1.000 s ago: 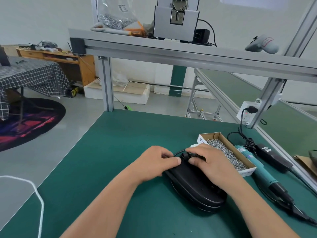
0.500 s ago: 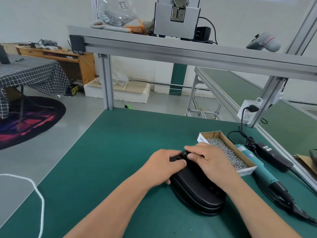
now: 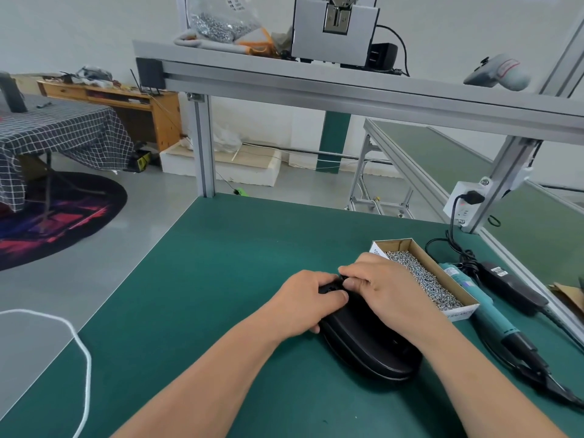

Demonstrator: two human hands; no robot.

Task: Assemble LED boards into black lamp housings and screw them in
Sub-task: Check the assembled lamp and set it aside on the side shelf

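Friend: Where is the black lamp housing (image 3: pixel 369 346)?

Me: It lies on the green counter (image 3: pixel 221 279), at about 5 o'clock in my view. My left hand (image 3: pixel 303 298) curls round its far end. My right hand (image 3: pixel 388 289) pinches that same end, right next to it.

Friend: What is in the cardboard box (image 3: pixel 396 245)?

Me: Lots of little silver screws (image 3: pixel 423 279). The box sits at 2 o'clock from the housing, just beside my right hand. Up at 12 o'clock, a clear bag (image 3: pixel 218 23) on the shelf (image 3: pixel 316 74) holds more small silver bits.
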